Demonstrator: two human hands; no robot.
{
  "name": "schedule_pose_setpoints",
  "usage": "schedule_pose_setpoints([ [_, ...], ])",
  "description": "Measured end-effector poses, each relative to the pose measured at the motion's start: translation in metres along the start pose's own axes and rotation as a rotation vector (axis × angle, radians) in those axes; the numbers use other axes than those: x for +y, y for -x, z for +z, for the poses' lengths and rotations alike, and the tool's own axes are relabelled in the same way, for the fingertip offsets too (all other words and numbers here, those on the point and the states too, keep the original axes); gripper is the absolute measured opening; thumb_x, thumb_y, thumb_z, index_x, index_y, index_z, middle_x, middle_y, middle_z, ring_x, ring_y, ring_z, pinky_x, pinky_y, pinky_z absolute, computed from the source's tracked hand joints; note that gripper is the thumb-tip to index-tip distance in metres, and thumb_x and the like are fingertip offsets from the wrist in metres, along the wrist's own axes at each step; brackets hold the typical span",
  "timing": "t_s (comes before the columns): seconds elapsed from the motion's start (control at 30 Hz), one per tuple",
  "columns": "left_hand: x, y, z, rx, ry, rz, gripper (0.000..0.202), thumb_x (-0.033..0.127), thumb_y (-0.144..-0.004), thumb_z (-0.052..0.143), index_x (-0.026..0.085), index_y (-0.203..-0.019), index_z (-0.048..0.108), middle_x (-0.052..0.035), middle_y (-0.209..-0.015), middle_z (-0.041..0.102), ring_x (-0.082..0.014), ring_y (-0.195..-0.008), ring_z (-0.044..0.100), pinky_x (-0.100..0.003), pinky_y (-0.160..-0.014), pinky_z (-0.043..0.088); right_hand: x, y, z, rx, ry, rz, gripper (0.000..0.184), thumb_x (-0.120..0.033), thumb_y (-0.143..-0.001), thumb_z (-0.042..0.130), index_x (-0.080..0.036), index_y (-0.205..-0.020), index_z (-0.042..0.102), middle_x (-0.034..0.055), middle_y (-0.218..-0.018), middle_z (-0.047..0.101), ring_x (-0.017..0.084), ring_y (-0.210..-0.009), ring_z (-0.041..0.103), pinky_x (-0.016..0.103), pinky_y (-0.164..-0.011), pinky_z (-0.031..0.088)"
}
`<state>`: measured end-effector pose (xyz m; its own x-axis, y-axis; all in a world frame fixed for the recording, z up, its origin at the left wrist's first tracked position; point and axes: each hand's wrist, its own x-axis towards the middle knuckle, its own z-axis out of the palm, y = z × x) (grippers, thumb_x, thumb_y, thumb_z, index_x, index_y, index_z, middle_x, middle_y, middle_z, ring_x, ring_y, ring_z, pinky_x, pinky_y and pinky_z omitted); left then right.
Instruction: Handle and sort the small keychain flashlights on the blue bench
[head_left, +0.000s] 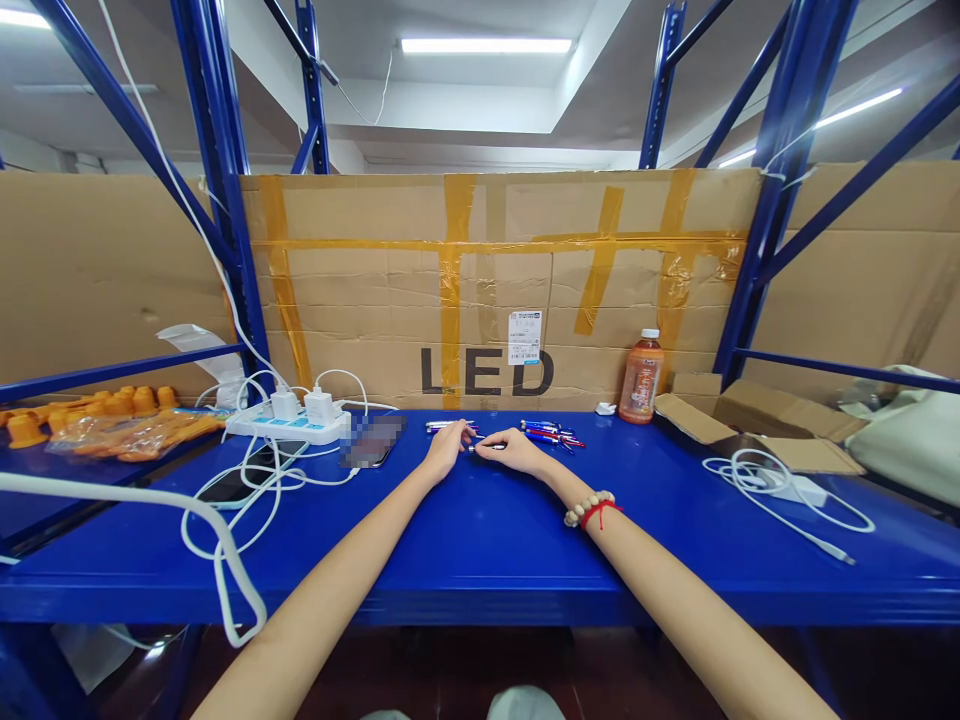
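My left hand (448,448) rests on the blue shelf top with its fingers curled together. What they hold, if anything, is hidden. Several pens (435,428) lie just behind and beside it. My right hand (514,450) is close by on the right, thumb and fingers pinched on a small slim piece with a pale, shiny end (472,449), seemingly part of a pen; most of it is covered. Behind my right hand lies a loose bunch of blue, red and white pens (551,434). A beaded bracelet (590,508) and a red cord circle my right wrist.
Left: a white power strip (289,425) with chargers, tangled white cables (259,490), phones (373,442) and orange plastic parts (127,425). Right: a drink bottle (641,377), an open cardboard box (765,425) and a coiled white cable (757,478). A cardboard wall (360,300) stands behind.
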<state>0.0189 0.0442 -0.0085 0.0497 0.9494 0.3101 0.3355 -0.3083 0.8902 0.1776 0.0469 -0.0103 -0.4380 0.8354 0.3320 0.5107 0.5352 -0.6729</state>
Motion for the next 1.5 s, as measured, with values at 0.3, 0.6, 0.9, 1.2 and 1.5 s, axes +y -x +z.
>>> schedule_pose_setpoints([
  [0.3,0.007,0.003,-0.001,-0.016,-0.037,-0.014,0.041,0.036,-0.079,0.027,0.013,-0.074,0.06,-0.0056,-0.075,0.062,-0.0145,-0.064,0.053,-0.026,-0.061,0.04,-0.006,0.003,-0.002,-0.002,0.046,-0.036,0.037,-0.043,-0.074,0.052,-0.015,-0.086,0.072,0.0025,-0.082,0.07,0.018,-0.075,0.06,0.025,-0.066,0.043],
  [0.6,0.008,0.003,-0.002,-0.032,-0.133,0.003,0.043,0.036,-0.08,0.023,0.013,-0.078,0.06,-0.0059,-0.077,0.062,-0.0146,-0.064,0.054,-0.026,-0.061,0.041,-0.005,0.001,-0.002,-0.009,0.079,-0.059,0.036,-0.043,-0.074,0.05,-0.015,-0.08,0.071,0.0022,-0.075,0.068,0.015,-0.068,0.056,0.023,-0.063,0.04],
  [0.9,0.015,0.012,-0.01,0.007,-0.5,0.172,0.024,0.026,-0.081,0.035,0.017,-0.076,0.057,-0.0076,-0.092,0.059,-0.0223,-0.096,0.05,-0.037,-0.089,0.033,-0.008,0.002,-0.001,0.061,0.288,0.003,0.038,-0.04,-0.082,0.038,-0.018,-0.072,0.067,0.0003,-0.071,0.066,0.013,-0.065,0.055,0.023,-0.06,0.038],
  [1.2,0.012,0.014,-0.013,-0.077,-0.958,0.244,0.036,0.014,-0.082,0.032,0.017,-0.114,0.047,-0.008,-0.124,0.05,-0.0215,-0.115,0.041,-0.037,-0.093,0.031,-0.013,0.01,-0.016,0.024,0.431,0.005,0.021,-0.034,-0.078,0.052,-0.024,-0.089,0.067,-0.0002,-0.091,0.068,0.014,-0.081,0.06,0.022,-0.066,0.04],
  [1.5,0.012,0.014,-0.014,-0.089,-1.019,0.224,0.033,0.014,-0.081,0.035,0.014,-0.11,0.05,-0.011,-0.116,0.052,-0.0235,-0.109,0.043,-0.037,-0.09,0.032,-0.007,0.018,-0.041,0.167,0.817,0.301,0.016,-0.029,-0.079,0.054,-0.021,-0.086,0.066,0.0062,-0.101,0.062,0.021,-0.1,0.05,0.035,-0.082,0.03],
])
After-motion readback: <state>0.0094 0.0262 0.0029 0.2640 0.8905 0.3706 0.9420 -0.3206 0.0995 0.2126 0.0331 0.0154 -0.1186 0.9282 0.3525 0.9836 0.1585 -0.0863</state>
